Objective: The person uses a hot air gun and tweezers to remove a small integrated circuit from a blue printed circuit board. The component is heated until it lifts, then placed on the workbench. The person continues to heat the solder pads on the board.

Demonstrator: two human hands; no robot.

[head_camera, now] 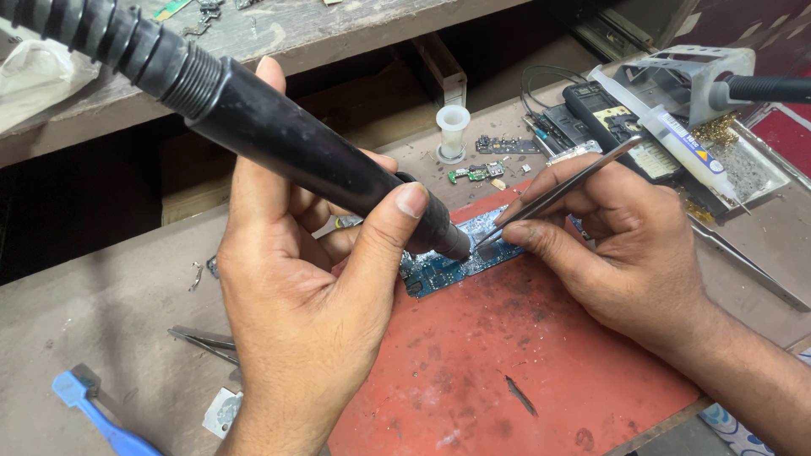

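Left hand (296, 304) wrapped around a smooth black nozzle (321, 156), right hand (621, 241) pinching slim steel tweezers (562, 190) over a blue board (452, 263) on a scuffed red mat (507, 355).

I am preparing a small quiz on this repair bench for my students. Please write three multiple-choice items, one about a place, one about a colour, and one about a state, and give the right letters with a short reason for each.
1. Where does the blue circuit board lie?
A. on the red mat
B. on the upper shelf
C. inside the metal stand

2. What colour is the small spool behind the board?
A. black
B. white
C. green

3. How does the right hand hold the tweezers?
A. lying loose on an open palm
B. pinched between the fingers, tips at the board
C. not at all, they rest on the bench

Answers:
1 A, the board rests on the mat's upper edge.
2 B, it is plainly white.
3 B, the fingers close on them, tips beside the black hot-air nozzle in the left hand.
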